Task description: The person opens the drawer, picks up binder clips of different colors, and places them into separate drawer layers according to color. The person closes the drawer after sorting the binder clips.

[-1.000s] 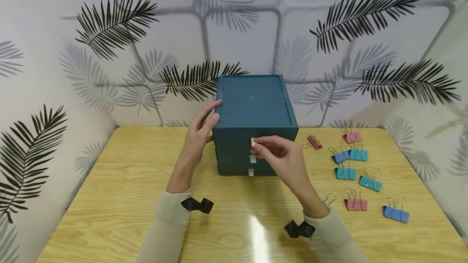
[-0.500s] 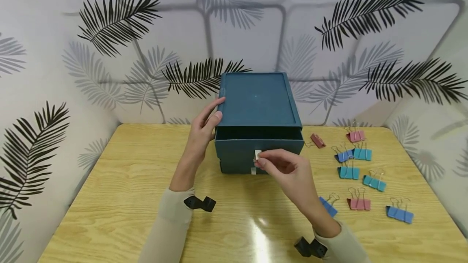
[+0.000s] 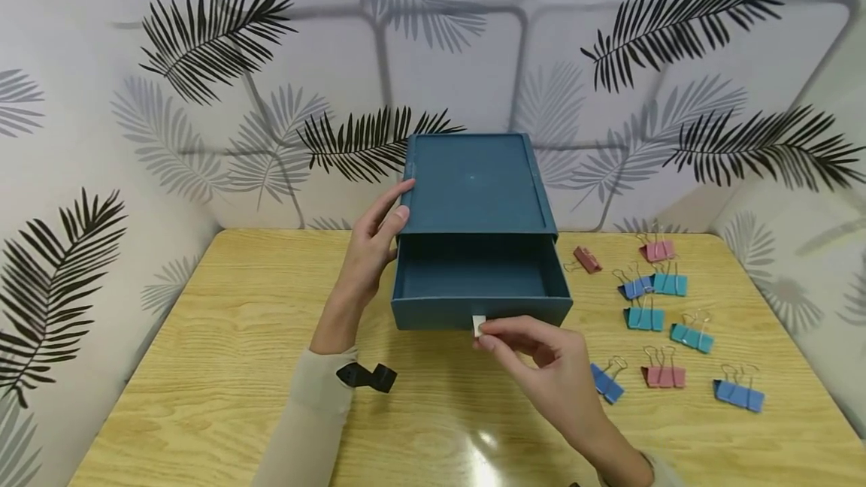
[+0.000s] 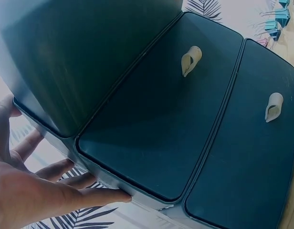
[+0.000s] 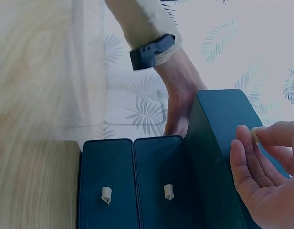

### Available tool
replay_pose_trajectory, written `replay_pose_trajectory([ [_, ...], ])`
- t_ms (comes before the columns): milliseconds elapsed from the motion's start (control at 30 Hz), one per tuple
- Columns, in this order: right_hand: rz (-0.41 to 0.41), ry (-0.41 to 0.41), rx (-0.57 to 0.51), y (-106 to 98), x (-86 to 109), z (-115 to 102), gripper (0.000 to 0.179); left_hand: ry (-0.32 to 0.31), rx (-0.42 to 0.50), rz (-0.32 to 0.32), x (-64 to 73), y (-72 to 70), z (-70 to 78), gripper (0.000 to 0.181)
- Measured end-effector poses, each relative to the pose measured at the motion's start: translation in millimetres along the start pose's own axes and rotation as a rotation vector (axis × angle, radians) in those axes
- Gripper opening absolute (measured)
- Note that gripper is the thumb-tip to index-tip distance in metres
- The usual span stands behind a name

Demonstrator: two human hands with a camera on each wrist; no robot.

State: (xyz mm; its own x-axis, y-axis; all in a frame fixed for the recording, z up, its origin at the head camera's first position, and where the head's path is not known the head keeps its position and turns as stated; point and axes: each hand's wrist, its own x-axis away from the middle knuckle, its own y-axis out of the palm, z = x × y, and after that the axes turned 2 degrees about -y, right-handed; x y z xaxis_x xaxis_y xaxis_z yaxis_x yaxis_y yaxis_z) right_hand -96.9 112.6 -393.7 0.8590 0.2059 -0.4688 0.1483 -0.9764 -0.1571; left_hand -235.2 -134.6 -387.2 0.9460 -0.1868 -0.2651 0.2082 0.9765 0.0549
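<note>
A dark blue drawer cabinet (image 3: 472, 186) stands on the table. Its top drawer (image 3: 433, 314) is pulled well out, so the inside shows from above. My right hand (image 3: 551, 367) pinches the small white pull tab (image 3: 477, 325) on that drawer's front between thumb and fingers. Against the cabinet's left side rests my left hand (image 3: 368, 254), its fingers extended along the wall. Two lower drawers, with a middle tab (image 4: 191, 61) and a bottom tab (image 4: 274, 107), are flush in the left wrist view. The head view hides both behind the pulled-out drawer.
Several binder clips lie on the wooden table (image 3: 223, 337) to the right, among them a pink clip (image 3: 664, 376), a teal clip (image 3: 691, 338) and a blue clip (image 3: 607, 383) close to my right hand. A leaf-patterned wall (image 3: 446, 74) rises behind the cabinet.
The top drawer has slid out toward me from fully closed, with my right hand moving along on its tab. My left hand stays at the cabinet's side.
</note>
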Motion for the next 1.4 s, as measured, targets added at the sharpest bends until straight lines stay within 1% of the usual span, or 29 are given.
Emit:
replay_pose_trajectory([
  [233, -0.025, -0.04, -0.015, 3, 11.7, -7, 0.021, 0.015, -0.017, 0.005, 0.4, -1.6, 0.4, 0.049],
  [367, -0.034, -0.055, -0.019, 4, 15.4, -6, 0.022, 0.013, -0.02, 0.006, 0.5, -2.9, -0.7, 0.049],
  [567, -0.052, -0.074, -0.025, 5, 15.5, -4, 0.023, 0.018, -0.015, 0.014, 2.1, -6.3, 0.2, 0.049],
  [800, -0.107, -0.08, -0.015, 1, 16.2, -8, 0.027, 0.004, -0.019, 0.016, 5.3, -9.2, -0.5, 0.05],
  [900, -0.117, -0.082, -0.001, -6, 18.3, -9, 0.03, 0.001, -0.022, 0.017, 5.7, -9.3, -0.5, 0.05],
  [1000, -0.101, -0.077, 0.032, -16, 20.8, -8, 0.032, 0.001, -0.025, 0.017, 5.0, -9.1, -0.2, 0.049],
  [1133, -0.056, -0.044, 0.101, -33, 27.6, -5, 0.031, 0.004, -0.026, 0.022, 3.5, -6.9, 0.6, 0.049],
  [1333, 0.018, 0.032, 0.202, -63, 46.2, -1, 0.03, 0.009, -0.028, 0.012, 1.7, -1.0, -0.5, 0.049],
  [1400, 0.048, 0.049, 0.246, -74, 52.0, 1, 0.033, 0.014, -0.026, 0.011, 1.4, 0.3, -1.5, 0.049],
])
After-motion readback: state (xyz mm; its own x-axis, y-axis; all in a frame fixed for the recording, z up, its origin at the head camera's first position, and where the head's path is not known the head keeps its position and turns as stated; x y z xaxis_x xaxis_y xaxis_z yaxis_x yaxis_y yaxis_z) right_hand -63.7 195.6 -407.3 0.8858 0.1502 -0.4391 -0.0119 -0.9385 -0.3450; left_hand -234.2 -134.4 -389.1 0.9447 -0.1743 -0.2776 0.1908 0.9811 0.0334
